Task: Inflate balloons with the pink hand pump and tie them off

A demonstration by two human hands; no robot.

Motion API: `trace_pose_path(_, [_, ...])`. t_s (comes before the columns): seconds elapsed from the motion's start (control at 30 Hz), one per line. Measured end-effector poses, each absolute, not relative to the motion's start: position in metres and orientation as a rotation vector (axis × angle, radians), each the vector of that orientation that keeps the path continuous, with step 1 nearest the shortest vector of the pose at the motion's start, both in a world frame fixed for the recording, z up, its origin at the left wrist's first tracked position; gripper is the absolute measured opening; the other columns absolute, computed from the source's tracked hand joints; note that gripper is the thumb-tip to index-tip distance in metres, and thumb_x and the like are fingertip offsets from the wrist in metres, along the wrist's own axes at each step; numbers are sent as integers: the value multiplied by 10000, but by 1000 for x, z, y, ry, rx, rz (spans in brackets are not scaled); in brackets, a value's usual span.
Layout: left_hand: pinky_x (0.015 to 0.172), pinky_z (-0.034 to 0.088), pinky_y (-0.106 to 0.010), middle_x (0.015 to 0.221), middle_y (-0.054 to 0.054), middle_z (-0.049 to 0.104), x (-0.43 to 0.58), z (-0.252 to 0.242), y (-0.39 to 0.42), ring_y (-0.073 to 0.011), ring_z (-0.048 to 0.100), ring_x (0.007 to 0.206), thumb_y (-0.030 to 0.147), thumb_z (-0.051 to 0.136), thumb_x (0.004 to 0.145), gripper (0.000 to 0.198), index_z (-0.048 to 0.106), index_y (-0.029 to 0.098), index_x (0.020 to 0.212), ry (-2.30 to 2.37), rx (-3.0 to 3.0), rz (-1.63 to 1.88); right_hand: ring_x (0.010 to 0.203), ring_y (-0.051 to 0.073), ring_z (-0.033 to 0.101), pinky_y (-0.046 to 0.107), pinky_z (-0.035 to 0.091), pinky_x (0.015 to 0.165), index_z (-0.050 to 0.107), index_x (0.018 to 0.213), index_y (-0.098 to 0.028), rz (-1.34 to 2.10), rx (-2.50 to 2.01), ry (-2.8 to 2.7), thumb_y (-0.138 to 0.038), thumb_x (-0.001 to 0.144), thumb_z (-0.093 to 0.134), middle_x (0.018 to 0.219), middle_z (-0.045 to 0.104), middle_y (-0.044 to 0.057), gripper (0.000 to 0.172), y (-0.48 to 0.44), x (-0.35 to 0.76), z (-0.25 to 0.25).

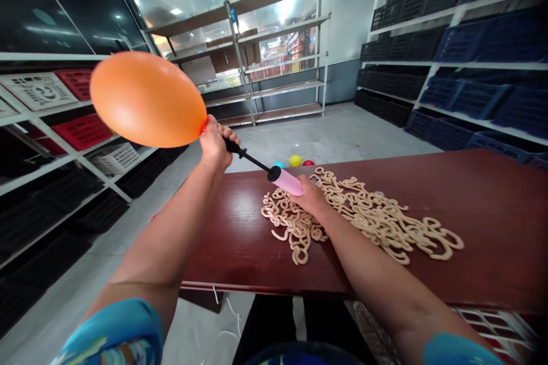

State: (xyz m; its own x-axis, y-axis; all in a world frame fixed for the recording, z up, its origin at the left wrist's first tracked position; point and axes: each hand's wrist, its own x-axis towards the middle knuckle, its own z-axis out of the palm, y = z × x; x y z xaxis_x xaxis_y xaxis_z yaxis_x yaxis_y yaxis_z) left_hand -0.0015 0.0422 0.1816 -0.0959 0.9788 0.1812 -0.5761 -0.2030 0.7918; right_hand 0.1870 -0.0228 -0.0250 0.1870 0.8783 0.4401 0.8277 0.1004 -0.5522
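Head view: you stand at a glossy dark-red wooden worktop in a storeroom lined with crate-filled shelves. Your left hand is clenched at the neck of a smooth, oval orange balloon, gripping the black nozzle end of the pump; your right hand wraps its pink barrel, above a tangled pile of pale, limp balloons.
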Motion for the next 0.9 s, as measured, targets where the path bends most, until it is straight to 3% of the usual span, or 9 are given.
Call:
trace_pose_path(0.37, [358, 316, -210, 415, 60, 282, 49, 104, 32, -69, 346, 334, 573, 512, 750, 518, 227, 201, 530, 688, 781, 1512, 719, 188, 570, 274, 353, 566, 511, 957, -215, 17, -1764, -1644, -386, 642, 633, 841, 601, 43, 379, -21, 188, -29])
trace_pose_path(0.73, [369, 347, -216, 420, 57, 289, -26, 191, 45, -83, 356, 342, 510, 493, 788, 467, 221, 207, 560, 657, 835, 1590, 758, 191, 577, 276, 387, 589, 498, 983, -218, 39, -1667, -1661, -373, 636, 649, 872, 604, 47, 409, -24, 184, -23])
trace_pose_path(0.9, [359, 339, -214, 427, 54, 301, -36, 195, 52, -83, 355, 338, 481, 467, 808, 449, 207, 205, 568, 671, 868, 1611, 750, 188, 565, 273, 367, 576, 496, 888, -208, 36, -1685, -1689, -369, 640, 645, 825, 589, 41, 331, -24, 182, -23])
